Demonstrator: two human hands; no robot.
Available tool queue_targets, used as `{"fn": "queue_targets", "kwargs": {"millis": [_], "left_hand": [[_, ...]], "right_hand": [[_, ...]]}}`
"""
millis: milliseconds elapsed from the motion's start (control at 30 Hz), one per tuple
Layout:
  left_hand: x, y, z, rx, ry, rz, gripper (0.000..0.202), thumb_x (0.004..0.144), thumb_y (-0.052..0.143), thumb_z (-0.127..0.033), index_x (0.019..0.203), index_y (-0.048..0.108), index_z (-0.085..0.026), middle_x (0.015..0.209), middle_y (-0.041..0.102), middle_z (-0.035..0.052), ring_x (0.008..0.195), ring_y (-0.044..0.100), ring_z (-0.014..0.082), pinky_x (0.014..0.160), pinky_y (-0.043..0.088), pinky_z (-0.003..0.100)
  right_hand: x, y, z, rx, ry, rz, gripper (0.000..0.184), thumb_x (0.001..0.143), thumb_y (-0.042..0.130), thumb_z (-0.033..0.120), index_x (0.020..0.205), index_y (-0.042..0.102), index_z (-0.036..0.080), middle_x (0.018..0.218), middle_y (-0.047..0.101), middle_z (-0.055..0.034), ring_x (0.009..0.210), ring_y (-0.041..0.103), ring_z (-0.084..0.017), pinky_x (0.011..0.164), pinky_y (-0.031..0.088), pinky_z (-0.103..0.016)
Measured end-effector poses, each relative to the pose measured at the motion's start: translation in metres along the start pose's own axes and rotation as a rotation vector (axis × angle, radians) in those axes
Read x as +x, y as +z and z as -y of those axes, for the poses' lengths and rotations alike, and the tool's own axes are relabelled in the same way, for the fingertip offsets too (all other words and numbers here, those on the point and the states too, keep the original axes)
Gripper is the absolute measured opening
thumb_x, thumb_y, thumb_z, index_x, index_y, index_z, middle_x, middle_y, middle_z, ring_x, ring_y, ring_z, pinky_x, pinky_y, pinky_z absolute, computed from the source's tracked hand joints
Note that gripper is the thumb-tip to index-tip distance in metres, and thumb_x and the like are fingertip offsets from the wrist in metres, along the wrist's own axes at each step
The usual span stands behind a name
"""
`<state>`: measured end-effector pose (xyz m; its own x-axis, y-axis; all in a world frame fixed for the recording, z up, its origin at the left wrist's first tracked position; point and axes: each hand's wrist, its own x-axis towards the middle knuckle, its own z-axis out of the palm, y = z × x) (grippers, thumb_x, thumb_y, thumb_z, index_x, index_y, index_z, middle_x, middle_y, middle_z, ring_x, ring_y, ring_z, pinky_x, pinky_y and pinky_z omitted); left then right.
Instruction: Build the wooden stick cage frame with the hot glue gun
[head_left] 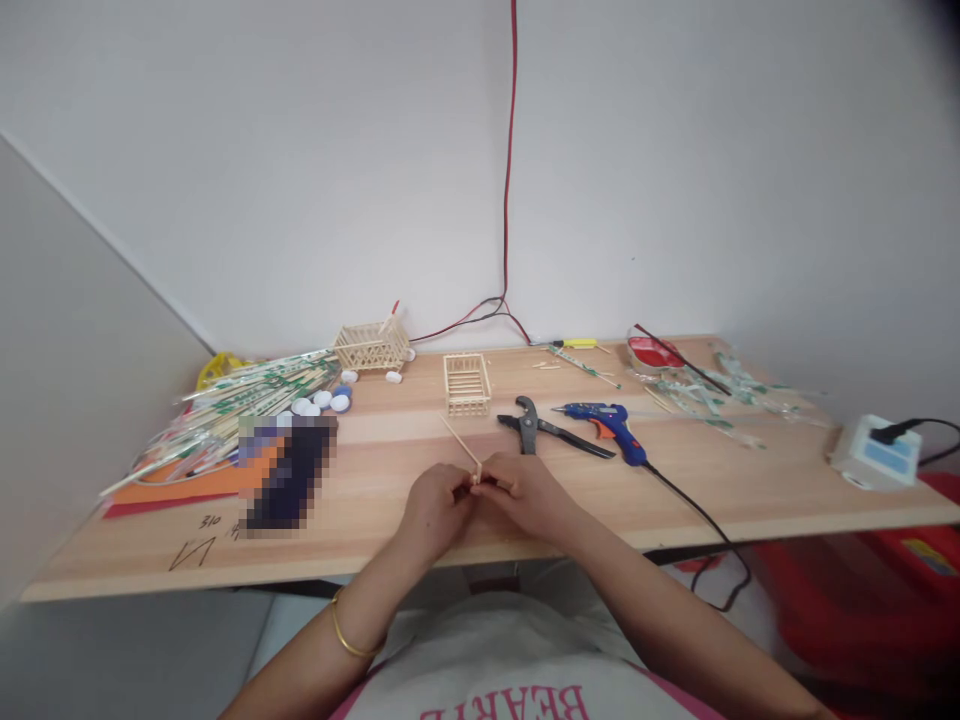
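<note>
My left hand and my right hand meet near the table's front edge, both with fingers pinched. Between them they hold thin wooden sticks; one points up and to the left, and the ends are hidden by my fingertips. Just beyond my hands stands a small open frame of sticks. Right of it lie black-handled pliers, then a blue hot glue gun with its nozzle toward the left.
A wheeled stick cart stands at the back left. Beside it are wrapped chopsticks and white bottle caps. Torn wrappers, a red container and a power socket box are on the right. The glue gun's cord hangs over the front edge.
</note>
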<state>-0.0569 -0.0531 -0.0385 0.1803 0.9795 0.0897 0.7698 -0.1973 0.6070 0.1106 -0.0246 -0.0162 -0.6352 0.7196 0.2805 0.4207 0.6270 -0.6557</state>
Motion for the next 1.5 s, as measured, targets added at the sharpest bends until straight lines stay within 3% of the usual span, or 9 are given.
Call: {"fn": "queue_targets", "kwargs": {"millis": [200,533,1067,1500], "left_hand": [[-0.001,0.003,-0.002,0.117,0.076,-0.022,0.014,0.077,0.052,-0.013,0.074,0.066,-0.017,0.074,0.066,0.0056,0.075,0.057,0.0185,0.068,0.039,0.028],[-0.001,0.008,0.004,0.074,0.158,-0.064,0.013,0.077,0.054,-0.01,0.069,0.062,-0.016,0.072,0.061,0.0047,0.077,0.053,0.0184,0.071,0.04,0.029],[-0.001,0.005,0.005,-0.031,0.16,-0.041,0.014,0.08,0.054,-0.015,0.07,0.064,-0.016,0.075,0.064,0.0053,0.08,0.055,0.018,0.075,0.041,0.03],[-0.001,0.007,0.006,-0.043,0.174,-0.054,0.014,0.081,0.054,-0.015,0.075,0.067,-0.017,0.077,0.065,0.0061,0.081,0.056,0.0184,0.075,0.041,0.03]], "right_hand": [[-0.002,0.001,-0.002,-0.036,0.009,0.01,0.008,0.084,0.059,0.018,0.077,0.062,0.017,0.075,0.065,-0.0023,0.072,0.059,-0.014,0.065,0.04,-0.024],[-0.002,0.0,-0.003,-0.013,0.013,0.006,0.011,0.085,0.058,0.021,0.075,0.062,0.017,0.075,0.065,-0.003,0.071,0.059,-0.015,0.065,0.04,-0.024],[-0.001,0.002,-0.004,-0.024,0.0,0.011,0.01,0.083,0.059,0.019,0.073,0.061,0.016,0.072,0.062,-0.0016,0.068,0.056,-0.013,0.062,0.038,-0.023],[0.004,-0.014,0.012,0.04,0.015,-0.014,0.012,0.083,0.06,0.02,0.072,0.063,0.016,0.073,0.065,-0.0029,0.07,0.058,-0.014,0.065,0.041,-0.025]]}}
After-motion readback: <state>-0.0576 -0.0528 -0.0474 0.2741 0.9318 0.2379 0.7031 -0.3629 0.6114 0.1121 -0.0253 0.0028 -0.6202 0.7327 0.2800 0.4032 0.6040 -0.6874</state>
